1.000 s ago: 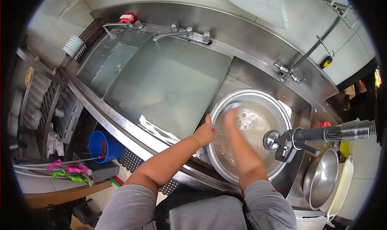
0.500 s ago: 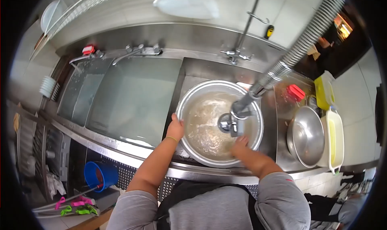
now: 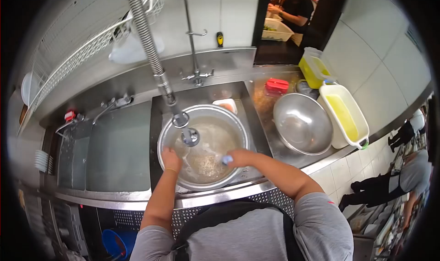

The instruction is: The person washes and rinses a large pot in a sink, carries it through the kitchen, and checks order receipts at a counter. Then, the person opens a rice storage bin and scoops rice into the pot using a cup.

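A large round metal pot (image 3: 244,128) holding cloudy, brownish water sits in the right-hand sink. My left hand (image 3: 171,159) is closed over its front-left rim, thumb side towards the water. Over the right part of the pot is my right hand (image 3: 239,158), closed on a small pale-blue thing (image 3: 227,160) whose kind I cannot make out. A spray head (image 3: 189,137) hangs from a coiled metal hose (image 3: 149,41) above the pot's back left, apart from both hands. Foamy ripples show on the water between the hands.
A steel bowl (image 3: 302,123), a white tub (image 3: 344,116) with yellow inside, a yellow container (image 3: 315,68) and a red item (image 3: 277,86) stand on the right. The left basin (image 3: 119,155) holds water. A white dish (image 3: 224,106) sits behind the pot. A person (image 3: 295,11) stands beyond the opening.
My view has turned right. The spray head has shifted from the pot's right side to its back left. My right hand has moved away from it; my left stays on the rim.
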Motion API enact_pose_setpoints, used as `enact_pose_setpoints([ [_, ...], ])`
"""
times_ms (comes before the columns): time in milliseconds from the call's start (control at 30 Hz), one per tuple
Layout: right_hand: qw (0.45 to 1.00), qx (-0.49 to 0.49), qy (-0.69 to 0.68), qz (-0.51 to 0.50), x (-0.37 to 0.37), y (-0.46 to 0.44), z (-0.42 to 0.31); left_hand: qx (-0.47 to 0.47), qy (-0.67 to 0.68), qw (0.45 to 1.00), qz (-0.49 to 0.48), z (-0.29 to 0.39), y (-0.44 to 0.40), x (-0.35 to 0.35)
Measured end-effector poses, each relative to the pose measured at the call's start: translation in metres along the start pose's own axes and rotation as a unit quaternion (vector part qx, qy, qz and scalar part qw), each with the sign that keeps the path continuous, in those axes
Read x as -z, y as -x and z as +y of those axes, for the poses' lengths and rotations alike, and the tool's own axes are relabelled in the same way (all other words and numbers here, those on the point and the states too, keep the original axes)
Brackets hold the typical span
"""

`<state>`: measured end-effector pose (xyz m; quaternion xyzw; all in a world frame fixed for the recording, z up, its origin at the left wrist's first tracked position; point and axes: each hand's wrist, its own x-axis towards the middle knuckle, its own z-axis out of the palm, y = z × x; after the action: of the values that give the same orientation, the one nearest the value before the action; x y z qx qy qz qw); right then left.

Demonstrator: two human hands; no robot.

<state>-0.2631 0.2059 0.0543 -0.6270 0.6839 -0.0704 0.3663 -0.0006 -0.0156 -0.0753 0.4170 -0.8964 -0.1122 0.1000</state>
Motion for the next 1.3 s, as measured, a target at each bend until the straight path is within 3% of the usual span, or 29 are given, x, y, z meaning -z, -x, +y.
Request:
enact_pose_setpoints([
  [33,0.997,-0.010,-0.031,0.070,0.025,0.019,0.002,-0.044,-0.021,0.999,0.003,0.006,-0.005,-0.005],
  [67,0.986,-0.085,-0.022,0.142,0.047,0.036,0.009,0.128,0.274,0.951,-0.059,0.018,-0.011,-0.008],
  [100,0.964,-0.157,-0.013,0.213,0.072,0.055,0.016,0.282,0.536,0.787,-0.114,0.037,-0.018,-0.012],
  [133,0.933,-0.180,-0.046,0.308,0.098,0.086,0.017,0.400,0.734,0.526,-0.157,0.056,-0.026,-0.012],
  [233,0.840,-0.255,0.033,0.479,0.168,0.149,0.101,0.445,0.812,0.367,-0.083,0.102,-0.035,0.010],
  [333,0.737,-0.293,0.145,0.591,0.223,0.223,0.168,0.373,0.854,0.362,-0.042,0.103,-0.053,-0.008],
  [367,0.742,-0.283,0.172,0.583,0.237,0.241,0.214,0.403,0.858,0.319,-0.022,0.105,-0.059,-0.002],
  [400,0.763,-0.277,0.122,0.571,0.244,0.257,0.215,0.431,0.860,0.272,0.003,0.104,-0.065,0.007],
  [433,0.752,-0.281,0.127,0.582,0.243,0.260,0.233,0.355,0.889,0.282,-0.067,0.088,-0.069,0.000],
  [467,0.740,-0.299,0.216,0.562,0.239,0.255,0.236,0.272,0.906,0.294,-0.135,0.070,-0.072,-0.008],
  [500,0.718,-0.316,0.302,0.542,0.236,0.248,0.233,0.288,0.880,0.349,-0.144,0.067,-0.070,0.008],
  [567,0.781,-0.198,0.170,0.567,0.214,0.212,0.190,0.317,0.812,0.458,-0.175,0.075,-0.064,0.047],
  [633,0.841,-0.136,0.139,0.505,0.177,0.158,0.143,0.335,0.697,0.633,-0.036,0.046,-0.057,0.048],
  [667,0.886,-0.088,-0.016,0.455,0.152,0.130,0.105,0.334,0.621,0.709,0.033,0.024,-0.055,0.046],
  [733,0.944,0.016,-0.111,0.310,0.089,0.072,0.046,0.317,0.440,0.824,0.165,-0.022,-0.046,0.051],
  [767,0.954,0.016,-0.222,0.203,0.059,0.046,0.020,0.309,0.191,0.912,0.193,-0.034,-0.027,0.078],
  [833,0.968,0.103,-0.223,0.057,-0.020,-0.029,0.014,0.308,0.005,0.929,0.203,-0.109,0.013,0.091],
  [867,0.953,0.117,-0.274,0.049,-0.054,-0.055,0.000,0.403,-0.049,0.905,0.130,-0.138,0.033,0.107],
  [900,0.946,0.104,-0.308,0.015,-0.086,-0.088,-0.003,0.419,-0.145,0.895,-0.042,-0.256,0.050,0.053],
  [933,0.935,0.093,-0.341,-0.020,-0.106,-0.118,-0.008,0.492,-0.048,0.865,-0.092,-0.177,0.073,0.155],
  [967,0.912,0.016,-0.410,-0.015,-0.108,-0.133,-0.028,0.574,0.029,0.817,-0.033,-0.196,0.080,0.151],
  [1000,0.877,-0.062,-0.476,-0.016,-0.109,-0.145,-0.050,0.621,0.252,0.739,0.070,-0.237,0.083,0.117],
  [1033,0.831,-0.139,-0.539,-0.019,-0.114,-0.157,-0.071,0.599,0.517,0.592,0.157,-0.260,0.077,0.095],
  [1067,0.794,-0.158,-0.587,-0.003,-0.124,-0.175,-0.085,0.541,0.673,0.484,0.145,-0.259,0.069,0.086],
  [1133,0.715,-0.194,-0.671,0.030,-0.143,-0.225,-0.100,0.490,0.799,0.348,-0.015,-0.229,0.041,0.082],
  [1167,0.690,-0.180,-0.699,0.050,-0.147,-0.247,-0.112,0.423,0.784,0.442,-0.105,-0.161,0.030,0.126],
  [1233,0.669,-0.171,-0.719,0.081,-0.139,-0.280,-0.137,0.335,0.621,0.675,-0.214,-0.135,-0.004,0.127],
  [1267,0.676,-0.176,-0.710,0.090,-0.130,-0.291,-0.146,0.288,0.656,0.669,-0.200,-0.136,-0.011,0.130],
  [1300,0.620,-0.178,-0.749,0.148,-0.132,-0.309,-0.144,0.238,0.690,0.659,-0.183,-0.138,-0.016,0.133],
])
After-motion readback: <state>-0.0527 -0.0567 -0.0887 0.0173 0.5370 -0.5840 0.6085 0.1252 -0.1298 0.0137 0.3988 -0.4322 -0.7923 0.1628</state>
